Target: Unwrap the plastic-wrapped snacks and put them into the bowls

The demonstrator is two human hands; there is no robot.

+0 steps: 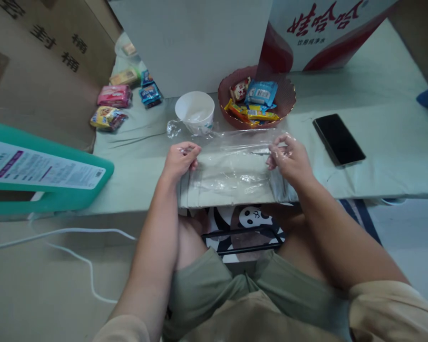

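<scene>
A sheet of clear plastic film (235,166) lies stretched over the front of the table, crinkled and shiny. My left hand (182,159) pinches its left side, thumb against the curled fingers. Its right side is gripped by my right hand (288,154), with the fingertips closed together. Beyond the film stands a white paper cup (197,116), its rim tilted toward me. Behind and to the right is a reddish glass bowl (288,97) holding several wrapped snacks (260,92). Whether the film is a bag or a single layer, I cannot tell.
A black phone (338,139) lies at the right. Wrapped snacks (116,96) sit at the left beside a cardboard box (57,61). A green container (74,166) stands at the left edge. White cartons (199,42) rise at the back. A white cable (89,231) hangs below.
</scene>
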